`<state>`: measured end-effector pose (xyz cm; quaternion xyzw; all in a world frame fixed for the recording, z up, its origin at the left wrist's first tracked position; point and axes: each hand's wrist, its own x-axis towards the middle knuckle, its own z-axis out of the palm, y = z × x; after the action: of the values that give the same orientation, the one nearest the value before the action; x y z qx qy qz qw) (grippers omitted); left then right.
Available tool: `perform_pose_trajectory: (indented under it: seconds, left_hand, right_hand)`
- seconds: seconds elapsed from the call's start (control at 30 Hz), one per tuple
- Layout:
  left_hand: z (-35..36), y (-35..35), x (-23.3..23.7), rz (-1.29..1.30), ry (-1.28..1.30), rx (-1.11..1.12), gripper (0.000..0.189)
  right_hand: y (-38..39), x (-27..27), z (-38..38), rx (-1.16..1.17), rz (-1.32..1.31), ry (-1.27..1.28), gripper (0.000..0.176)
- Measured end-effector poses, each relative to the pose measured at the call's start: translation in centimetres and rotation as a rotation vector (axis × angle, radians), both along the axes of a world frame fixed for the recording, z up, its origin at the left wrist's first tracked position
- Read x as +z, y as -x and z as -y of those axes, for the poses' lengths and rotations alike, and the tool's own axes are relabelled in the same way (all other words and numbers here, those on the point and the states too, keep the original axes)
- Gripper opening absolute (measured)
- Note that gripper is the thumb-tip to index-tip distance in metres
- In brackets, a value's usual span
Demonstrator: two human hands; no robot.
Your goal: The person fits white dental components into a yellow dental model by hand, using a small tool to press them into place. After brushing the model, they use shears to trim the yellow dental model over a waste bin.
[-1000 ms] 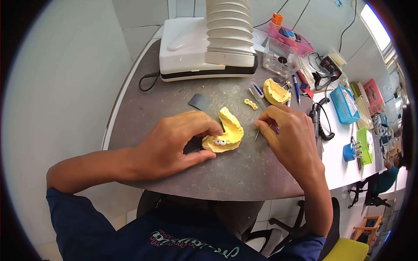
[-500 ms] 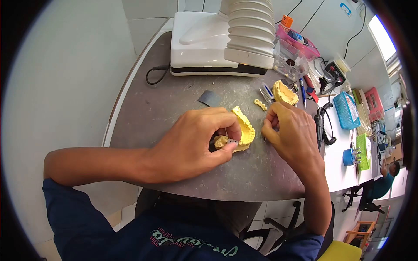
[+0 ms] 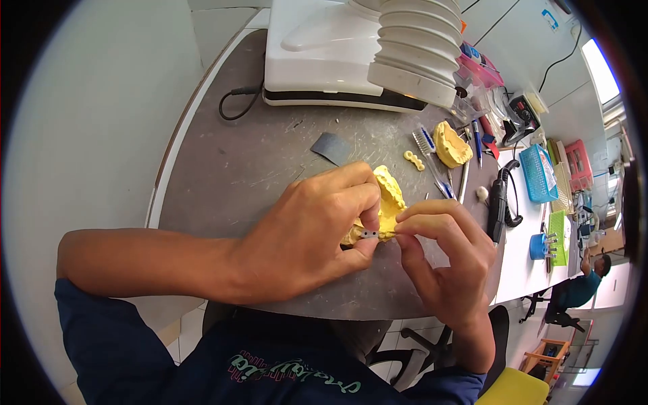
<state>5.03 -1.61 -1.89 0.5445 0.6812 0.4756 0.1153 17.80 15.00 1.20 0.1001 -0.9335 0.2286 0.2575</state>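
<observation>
A yellow plaster dental cast (image 3: 389,191) lies on the bench in front of me, partly covered by my fingers. My left hand (image 3: 314,226) is closed over its near left part. Between that thumb and fingers sits a small grey dental piece (image 3: 369,234) with dark holes in its end. My right hand (image 3: 449,253) has come up to the cast's right side, thumb and fingertips pinched together beside the grey piece. Whatever that pinch holds is too small to make out.
Behind are a dark sandpaper piece (image 3: 331,148), a small yellow dental bridge (image 3: 414,160), a toothbrush (image 3: 424,140) and a second cast (image 3: 451,146). A white suction hose (image 3: 415,54) overhangs the back. A black handpiece (image 3: 498,206) lies right. Another person (image 3: 582,290) sits far right.
My right hand has moved down and left, from above the bench to the cast beside my left fingers. My left hand still grips the grey piece. The view has shifted slightly.
</observation>
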Motion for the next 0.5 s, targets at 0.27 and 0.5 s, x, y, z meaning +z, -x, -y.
perform_pose_trajectory:
  seconds: [0.27,0.5]
  left_hand:
    - [-0.17,0.03,0.16,0.029,-0.020,-0.002,0.018]
    - [-0.17,-0.05,-0.06,0.006,-0.036,0.006,0.018]
  right_hand:
    - [0.19,-0.52,-0.38,0.009,-0.031,-0.051,0.022]
    - [0.28,-0.91,-0.10,0.046,-0.068,-0.134,0.025]
